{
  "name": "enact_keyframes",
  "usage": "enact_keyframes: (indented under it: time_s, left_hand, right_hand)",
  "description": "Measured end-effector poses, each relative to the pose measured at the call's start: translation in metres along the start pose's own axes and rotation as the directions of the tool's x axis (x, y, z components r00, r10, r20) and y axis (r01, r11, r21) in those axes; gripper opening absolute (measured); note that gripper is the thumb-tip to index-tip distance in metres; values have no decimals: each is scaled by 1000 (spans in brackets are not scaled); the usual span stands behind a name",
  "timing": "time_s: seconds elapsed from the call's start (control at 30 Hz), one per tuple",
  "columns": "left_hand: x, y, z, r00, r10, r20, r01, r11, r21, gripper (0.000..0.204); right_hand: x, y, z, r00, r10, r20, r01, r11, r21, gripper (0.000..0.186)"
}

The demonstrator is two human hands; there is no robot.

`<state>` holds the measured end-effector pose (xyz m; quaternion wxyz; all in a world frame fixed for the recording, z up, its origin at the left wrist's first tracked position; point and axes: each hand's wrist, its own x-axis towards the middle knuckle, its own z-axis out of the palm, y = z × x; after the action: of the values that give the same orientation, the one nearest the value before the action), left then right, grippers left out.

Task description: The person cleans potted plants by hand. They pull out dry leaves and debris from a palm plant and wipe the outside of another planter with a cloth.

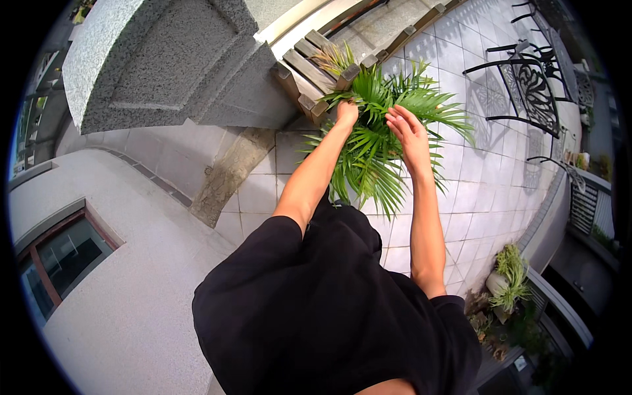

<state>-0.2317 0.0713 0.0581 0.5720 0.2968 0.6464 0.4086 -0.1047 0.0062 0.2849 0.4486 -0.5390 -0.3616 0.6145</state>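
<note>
Between and below the fingers, a green burst of palm-like plant (368,148)

Right under both hands it spreads, long narrow leaves fanning out on every side of the fingers! To the left, the left hand (347,113) is in at the upper edge of the foliage, its fingers curled down toward the leaves; whether they pinch a stem or a blade I cannot tell, the back of the hand hides it. Across to the right, the right hand (409,135) is open, fingers loosely stretched and slightly bent, tips pointing up and left over the fronds. Contact there? Too close to call. One broad fan of leaves reaches out just beyond those right fingertips, and more fronds hang between the two hands and down toward the black shirt (329,303).

Just past the left fingers, wooden slats (308,69), with a yellowish tuft of leaves (331,60) beside them. Farther left of those fingers, a speckled grey stone pillar (178,59). Well apart from the right fingers, out to the right, a black metal chair (532,92) on pale floor tiles (461,174), and lower on that side, a smaller leafy plant (511,266).
</note>
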Motion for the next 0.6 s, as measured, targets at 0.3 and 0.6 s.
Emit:
enact_keyframes:
  time_s: [0.3, 0.6]
  left_hand:
    - [29, -25, 57, 983, -68, 169, 161, 755, -636, 14]
    - [9, 20, 56, 978, 51, 203, 56, 871, -488, 14]
  right_hand:
    - [17, -14, -5, 975, 42, -216, -4, 985, 171, 36]
    - [24, 2, -20, 978, 56, -199, 9, 951, 309, 35]
